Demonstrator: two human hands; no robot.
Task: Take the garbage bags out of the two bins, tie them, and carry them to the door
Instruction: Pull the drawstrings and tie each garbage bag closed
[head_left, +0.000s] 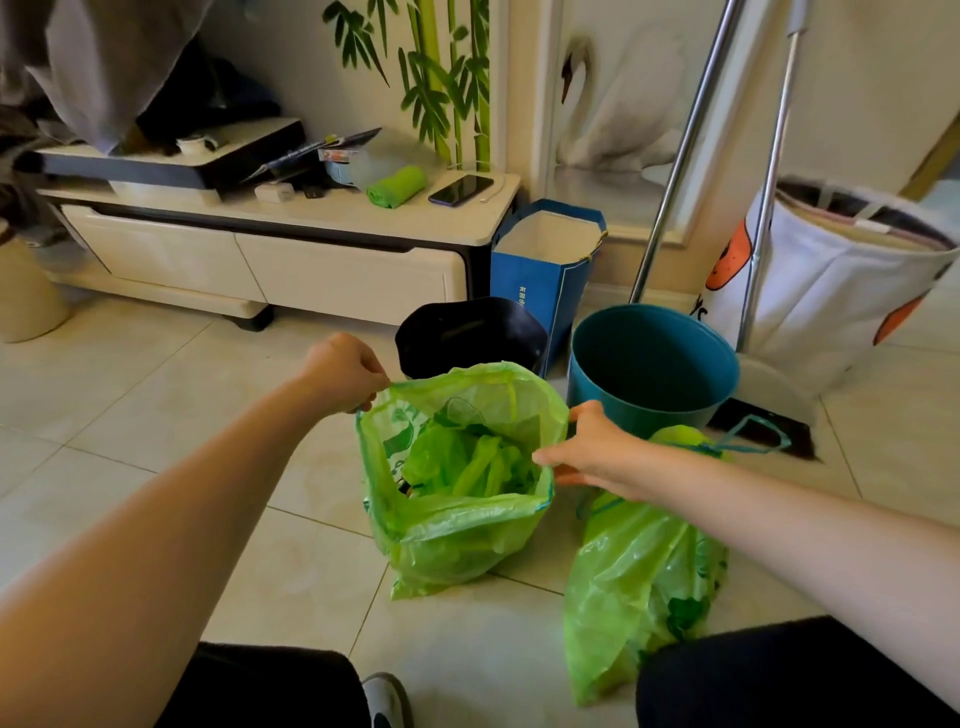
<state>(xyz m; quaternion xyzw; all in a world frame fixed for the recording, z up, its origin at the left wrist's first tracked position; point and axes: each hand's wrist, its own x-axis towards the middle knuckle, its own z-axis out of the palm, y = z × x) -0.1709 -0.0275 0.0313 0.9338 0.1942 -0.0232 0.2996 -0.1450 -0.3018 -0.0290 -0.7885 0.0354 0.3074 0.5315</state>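
An open green garbage bag (457, 483) stands on the tiled floor (291, 566), its mouth held wide and crumpled green plastic showing inside. The left hand (343, 371) grips the bag's rim at its far left edge, fingers (371, 364) curled and pressed together around the plastic in a closed fist. The right hand (597, 452) is at the bag's right rim, its fingers (550, 460) pinching the edge of the plastic there, thumb up toward the top. Just right of the open bag, under the right forearm, a second green garbage bag (639, 587) lies on the floor with its neck drawn shut and a teal drawstring loop (753, 436) trailing from the top. Just behind the open bag sits a black bin (467, 332), and to the right of that, behind the right hand, a teal bin (652, 358) with nothing visible inside. A blue paper bag (545, 270) stands behind the black bin, against the end of a low cream cabinet (260, 260) whose surface carries a phone (460, 189) and a green roll (397, 187). Right of the teal bin, metal poles (680, 156) lean against the wall, beside a white fabric hamper (831, 275).
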